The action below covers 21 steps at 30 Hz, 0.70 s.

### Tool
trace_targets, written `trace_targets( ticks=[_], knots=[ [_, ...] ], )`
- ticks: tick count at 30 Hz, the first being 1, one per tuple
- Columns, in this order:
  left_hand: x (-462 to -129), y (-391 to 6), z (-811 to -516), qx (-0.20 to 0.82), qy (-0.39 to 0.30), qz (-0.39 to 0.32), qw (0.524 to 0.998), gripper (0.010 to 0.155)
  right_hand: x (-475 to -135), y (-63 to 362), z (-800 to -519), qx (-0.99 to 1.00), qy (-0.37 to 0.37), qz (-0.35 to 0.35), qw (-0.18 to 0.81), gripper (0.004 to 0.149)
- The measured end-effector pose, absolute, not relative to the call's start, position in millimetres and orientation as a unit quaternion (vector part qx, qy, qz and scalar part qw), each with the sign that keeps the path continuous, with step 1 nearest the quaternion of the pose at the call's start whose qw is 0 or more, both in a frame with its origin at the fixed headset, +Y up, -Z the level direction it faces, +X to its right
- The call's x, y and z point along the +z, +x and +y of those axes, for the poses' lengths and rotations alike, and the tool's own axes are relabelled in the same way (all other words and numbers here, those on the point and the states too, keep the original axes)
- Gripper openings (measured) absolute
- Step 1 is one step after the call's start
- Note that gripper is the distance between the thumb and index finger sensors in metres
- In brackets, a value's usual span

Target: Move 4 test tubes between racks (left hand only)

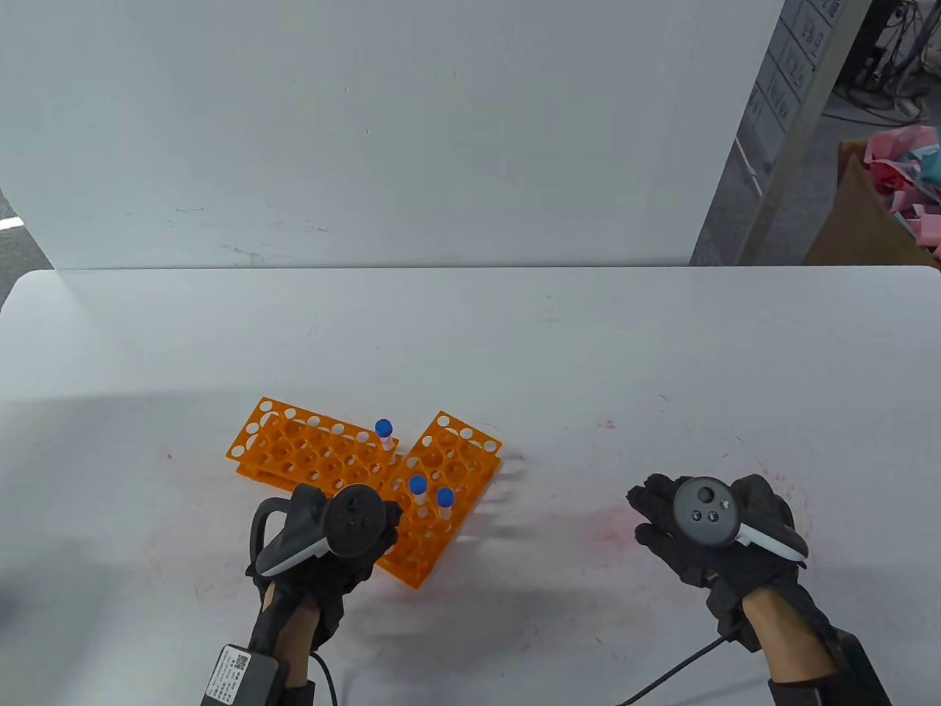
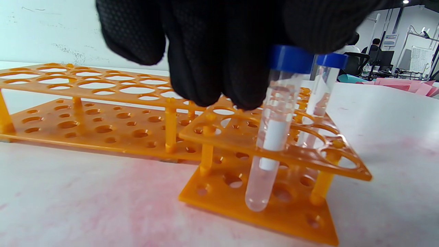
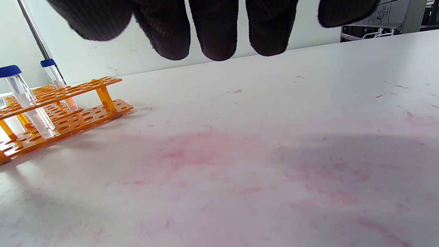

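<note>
Two orange racks lie side by side: the left rack [image 1: 294, 445] and the right rack [image 1: 448, 460]. One blue-capped tube [image 1: 383, 430] stands at the left rack's right end. Two blue-capped tubes [image 1: 417, 487] [image 1: 445, 500] stand in the right rack. My left hand [image 1: 371, 537] hovers over the right rack's near left part, just left of those tubes, whose caps show free of it. In the left wrist view my fingers [image 2: 205, 68] hang above the right rack [image 2: 308, 168], beside the nearer seated tube [image 2: 274, 137]. My right hand [image 1: 662, 515] rests spread and empty on the table.
The left rack [image 2: 85, 82] has many free holes. The right wrist view shows my spread fingers [image 3: 212, 34] over pink-stained tabletop [image 3: 240, 154], with the right rack [image 3: 68, 113] far left. A white wall panel [image 1: 367, 132] stands behind the table.
</note>
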State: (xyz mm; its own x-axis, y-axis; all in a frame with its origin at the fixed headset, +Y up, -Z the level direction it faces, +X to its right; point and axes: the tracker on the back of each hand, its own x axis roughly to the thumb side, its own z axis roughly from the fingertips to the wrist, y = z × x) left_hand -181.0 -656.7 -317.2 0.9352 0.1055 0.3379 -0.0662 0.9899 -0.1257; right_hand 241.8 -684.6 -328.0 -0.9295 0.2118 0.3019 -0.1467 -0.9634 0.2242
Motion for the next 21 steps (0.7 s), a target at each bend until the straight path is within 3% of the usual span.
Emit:
trace_targets(
  ticks=[14,21],
  knots=[
    [-320,-187,-659,0.069,-0.067,-0.166,0.981,0.050,-328,241,-684,0.977,0.167,0.094,0.091,0.059],
    [-324,-210,-651,0.104,-0.019,-0.133,0.986,0.054,-327,240,-684,0.977,0.167,0.091,0.092,0.060]
  ],
)
